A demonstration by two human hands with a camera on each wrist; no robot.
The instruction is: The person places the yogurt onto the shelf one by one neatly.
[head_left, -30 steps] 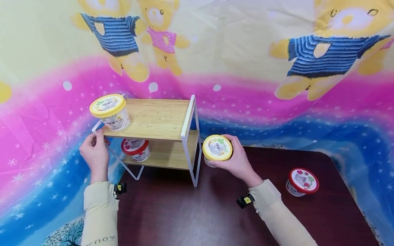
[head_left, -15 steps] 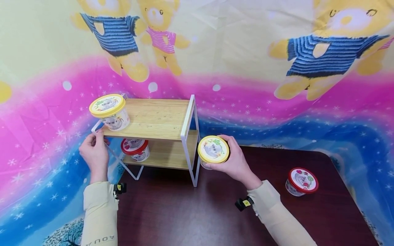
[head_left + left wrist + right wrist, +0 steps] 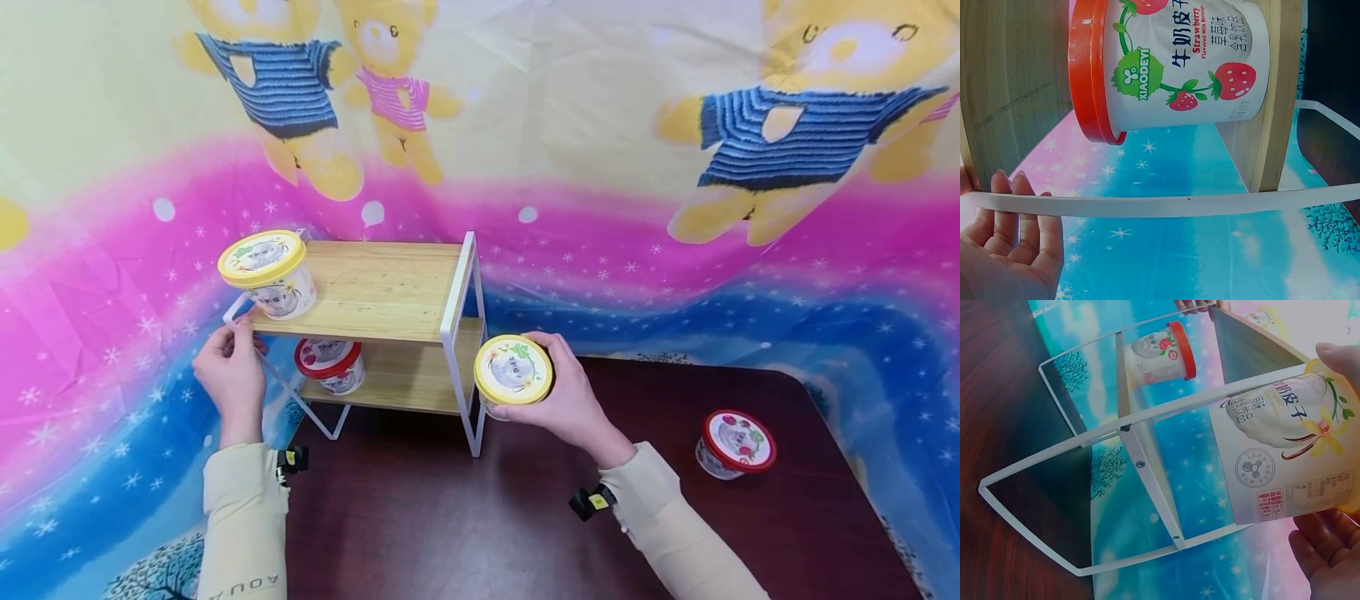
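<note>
My left hand grips the front left corner of a two-tier shelf rack, its fingers beside the white metal frame. A yellow-lidded tub stands on the top board just above that hand. On the lower board sits a red-lidded strawberry tub. With thumb and fingers around its side, my right hand holds another yellow-lidded tub in the air. This tub is close to the rack's right end frame; whether they touch I cannot tell.
Another red-lidded tub stands on the dark wooden table, toward the right edge. A printed bear curtain hangs behind the table and rack.
My right hand has moved a little left and toward me with the yellow-lidded tub, closer to the rack. The left hand has stayed on the rack's corner.
</note>
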